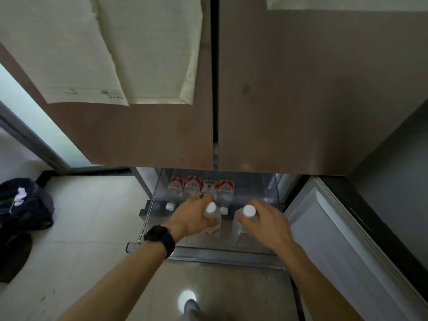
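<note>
From my head camera I look straight down past the closed upper doors of the fridge (301,107) into its pulled-out bottom drawer (227,254). My left hand (193,218) is curled round the left bottle (215,216), fingers wrapped across its far side and thumb on the near side. The bottle stands upright, its white cap facing me and a red-and-white label low on its body. My right hand (266,222) grips the right bottle (239,228) just under its white cap, fingertips closed round the shoulder; this one also stands upright, tipped slightly toward the left. The two bottles are just beside each other in the front half of the drawer, with a small gap between them. I cannot tell whether their bases rest on the drawer floor. Behind them, against the back of the drawer, four more bottles (192,187) lie on their sides in a row, labels up and caps pointing toward me. A black watch (159,238) sits on my left wrist and a ring (197,193) on one finger of that hand. Sheets of paper (111,54) hang on the left door. To the right of the drawer a pale lower door (335,239) stands open. On the tiled floor, well apart at the left, lies a dark bag (25,205).
</note>
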`<control>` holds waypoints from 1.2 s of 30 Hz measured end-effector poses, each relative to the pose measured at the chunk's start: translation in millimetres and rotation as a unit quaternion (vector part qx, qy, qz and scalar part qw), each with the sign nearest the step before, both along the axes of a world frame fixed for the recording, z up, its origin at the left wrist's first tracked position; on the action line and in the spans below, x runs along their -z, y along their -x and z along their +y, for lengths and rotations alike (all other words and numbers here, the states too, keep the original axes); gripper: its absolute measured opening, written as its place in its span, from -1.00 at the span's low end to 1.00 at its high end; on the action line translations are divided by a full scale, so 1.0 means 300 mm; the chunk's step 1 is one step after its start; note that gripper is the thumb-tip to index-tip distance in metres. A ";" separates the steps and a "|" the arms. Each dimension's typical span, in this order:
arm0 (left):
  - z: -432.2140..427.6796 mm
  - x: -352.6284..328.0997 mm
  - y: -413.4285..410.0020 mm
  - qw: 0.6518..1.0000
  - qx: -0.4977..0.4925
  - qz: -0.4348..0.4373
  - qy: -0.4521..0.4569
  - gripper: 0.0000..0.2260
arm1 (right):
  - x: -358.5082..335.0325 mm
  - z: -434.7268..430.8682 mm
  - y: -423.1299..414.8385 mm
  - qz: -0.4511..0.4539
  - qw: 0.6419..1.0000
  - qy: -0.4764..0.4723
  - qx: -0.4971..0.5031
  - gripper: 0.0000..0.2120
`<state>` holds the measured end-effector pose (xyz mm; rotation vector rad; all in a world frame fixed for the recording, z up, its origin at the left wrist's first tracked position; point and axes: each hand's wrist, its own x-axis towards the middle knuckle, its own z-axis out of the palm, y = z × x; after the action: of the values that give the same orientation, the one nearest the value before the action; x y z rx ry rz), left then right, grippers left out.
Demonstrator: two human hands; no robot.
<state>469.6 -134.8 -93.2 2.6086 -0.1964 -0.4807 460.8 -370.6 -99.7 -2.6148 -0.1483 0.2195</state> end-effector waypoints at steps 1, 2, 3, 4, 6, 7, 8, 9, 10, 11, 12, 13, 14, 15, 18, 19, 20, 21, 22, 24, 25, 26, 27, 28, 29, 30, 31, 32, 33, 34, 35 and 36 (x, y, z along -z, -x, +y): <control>0.007 0.025 0.006 1.000 -0.018 -0.004 0.020 -0.60 | 0.012 -0.004 0.004 -0.014 0.999 -0.026 0.018 -0.72; 0.008 0.042 0.015 0.997 -0.034 -0.005 0.066 -0.60 | 0.037 -0.004 0.008 -0.025 0.998 -0.051 0.037 -0.68; 0.007 0.052 0.035 0.994 -0.055 0.009 0.094 -0.59 | 0.057 0.004 0.026 -0.019 0.995 -0.081 0.059 -0.64; -0.001 0.062 0.068 0.989 -0.069 0.022 0.128 -0.60 | 0.085 0.006 0.044 -0.007 0.990 -0.114 0.080 -0.57; 0.017 0.131 0.120 0.978 -0.135 0.035 0.154 -0.58 | 0.168 0.055 0.034 0.073 0.982 -0.170 0.047 -0.41; 0.040 0.190 0.151 0.971 -0.179 0.040 0.154 -0.51 | 0.233 0.099 0.022 0.117 0.979 -0.165 0.011 -0.35; 0.019 0.207 0.156 0.965 -0.184 0.029 0.184 -0.43 | 0.240 0.080 0.024 0.121 0.979 -0.163 0.016 -0.32; 0.010 0.215 0.170 0.968 -0.175 0.020 0.180 -0.35 | 0.247 0.075 0.021 0.123 0.980 -0.154 0.019 -0.31; 0.001 0.224 0.168 0.965 -0.180 0.020 0.189 -0.30 | 0.260 0.075 0.006 0.122 0.980 -0.158 0.023 -0.32; -0.012 0.219 0.151 0.966 -0.182 0.012 0.181 -0.28 | 0.259 0.068 -0.009 0.122 0.981 -0.150 0.032 -0.33; -0.021 0.214 0.132 0.965 -0.186 0.004 0.186 -0.29 | 0.262 0.058 -0.026 0.123 0.980 -0.153 0.039 -0.35; -0.025 0.205 0.118 0.967 -0.187 -0.010 0.174 -0.29 | 0.265 0.050 -0.043 0.121 0.980 -0.151 0.039 -0.39; -0.022 0.214 0.108 0.968 -0.184 -0.019 0.167 -0.31 | 0.266 0.047 -0.053 0.121 0.981 -0.150 0.039 -0.42; -0.017 0.220 0.101 0.971 -0.179 -0.024 0.157 -0.32 | 0.253 0.051 -0.049 0.118 0.980 -0.152 0.042 -0.45; -0.006 0.217 0.093 0.970 -0.175 -0.036 0.166 -0.37 | 0.224 0.060 -0.029 0.099 0.977 -0.179 0.065 -0.45; -0.004 0.208 0.095 0.969 -0.178 -0.042 0.169 -0.38 | 0.210 0.061 -0.021 0.093 0.976 -0.181 0.071 -0.44; 0.000 0.200 0.098 0.966 -0.181 -0.051 0.177 -0.38 | 0.196 0.062 -0.010 0.085 0.976 -0.186 0.076 -0.44; 0.006 0.183 0.109 0.962 -0.191 -0.062 0.188 -0.38 | 0.178 0.064 0.008 0.074 0.976 -0.187 0.081 -0.45; 0.018 0.157 0.122 0.955 -0.202 -0.077 0.201 -0.39 | 0.149 0.073 0.027 0.062 0.975 -0.195 0.085 -0.47; 0.058 0.080 0.157 0.941 -0.220 -0.110 0.234 -0.41 | 0.078 0.099 0.064 0.035 0.970 -0.217 0.101 -0.48; 0.083 0.035 0.183 0.933 -0.229 -0.131 0.245 -0.41 | 0.033 0.120 0.085 0.016 0.968 -0.231 0.101 -0.48; 0.114 -0.015 0.217 0.925 -0.237 -0.154 0.255 -0.41 | -0.018 0.148 0.108 -0.006 0.965 -0.246 0.095 -0.48; 0.149 -0.062 0.257 0.915 -0.247 -0.177 0.265 -0.41 | -0.067 0.183 0.132 -0.027 0.962 -0.257 0.085 -0.48; 0.188 -0.111 0.305 0.905 -0.256 -0.202 0.272 -0.41 | -0.113 0.221 0.157 -0.046 0.960 -0.268 0.072 -0.47; 0.229 -0.154 0.360 0.897 -0.265 -0.224 0.272 -0.40 | -0.155 0.262 0.183 -0.064 0.957 -0.277 0.054 -0.46; 0.272 -0.196 0.424 0.892 -0.273 -0.244 0.266 -0.40 | -0.194 0.309 0.214 -0.078 0.955 -0.286 0.032 -0.45; 0.318 -0.233 0.494 0.886 -0.284 -0.260 0.257 -0.39 | -0.228 0.360 0.251 -0.085 0.952 -0.294 0.005 -0.43; 0.365 -0.270 0.574 0.882 -0.295 -0.272 0.248 -0.40 | -0.259 0.414 0.294 -0.087 0.950 -0.299 -0.023 -0.41; 0.415 -0.299 0.659 0.878 -0.306 -0.283 0.235 -0.40 | -0.285 0.472 0.342 -0.088 0.947 -0.305 -0.051 -0.39; 0.465 -0.323 0.752 0.874 -0.319 -0.293 0.221 -0.41 | -0.305 0.532 0.397 -0.089 0.944 -0.308 -0.080 -0.38; 0.516 -0.343 0.852 0.869 -0.335 -0.299 0.207 -0.41 | -0.318 0.593 0.459 -0.089 0.941 -0.308 -0.110 -0.39; 0.569 -0.353 0.960 0.862 -0.356 -0.303 0.196 -0.41 | -0.327 0.656 0.529 -0.088 0.938 -0.305 -0.141 -0.40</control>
<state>181.5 35.8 12.8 2.1263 0.4248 0.5872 302.0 -173.7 -1.8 -1.9808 -0.5606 0.0251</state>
